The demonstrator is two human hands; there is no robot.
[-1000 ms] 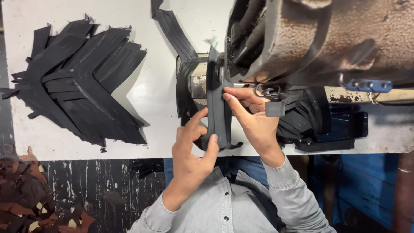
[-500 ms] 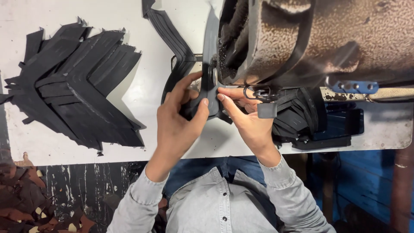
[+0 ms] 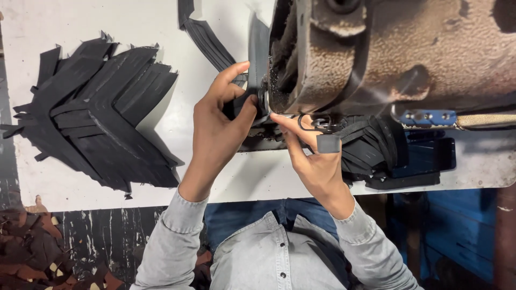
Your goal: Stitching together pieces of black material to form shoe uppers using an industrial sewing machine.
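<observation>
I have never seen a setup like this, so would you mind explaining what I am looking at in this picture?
The picture comes from a camera worn on a person's head, looking down at their own hands and grey shirt. The big worn metal body filling the upper right looks like a heavy sewing machine, standing on a white table. The left hand pinches a dark strip of material against the machine's working end, where the strip stands on edge. The right hand steadies it from the other side, fingers close to a small wire guide. On the left lies a fanned pile of matching black cut pieces. More black strips are bunched under the machine on the right. Brown scraps lie off the table at lower left.
</observation>
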